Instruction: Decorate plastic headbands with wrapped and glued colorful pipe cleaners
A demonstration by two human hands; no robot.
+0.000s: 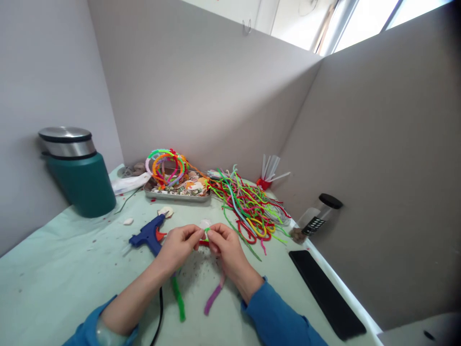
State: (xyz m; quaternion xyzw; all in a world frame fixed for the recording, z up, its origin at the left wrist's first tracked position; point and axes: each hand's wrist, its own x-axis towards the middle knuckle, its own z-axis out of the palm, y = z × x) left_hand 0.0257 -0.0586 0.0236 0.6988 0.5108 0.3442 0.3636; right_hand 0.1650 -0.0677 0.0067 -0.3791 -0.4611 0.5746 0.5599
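Note:
My left hand (183,244) and my right hand (225,242) meet over the table, thumbs and fingertips pinched together. Between them shows a small bit of green pipe cleaner (206,231), closed in both pinches. Just below the fingertips is a short red pipe cleaner piece (204,243). A green pipe cleaner end (178,299) lies under my left forearm, and a purple pipe cleaner end (213,300) hangs down by my right wrist; the fingers hide how these join. A pale, partly see-through piece (205,223) lies just beyond the fingertips. Beside my left hand rests a blue glue gun (148,236).
A metal tray (176,196) holds shells and coiled pipe cleaners. Right of it spreads a tangled pipe cleaner pile (248,206). Glue sticks (270,168) stand in a red holder. A green bottle (81,180), a clear jar (315,218) and a black slab (326,293) flank the workspace.

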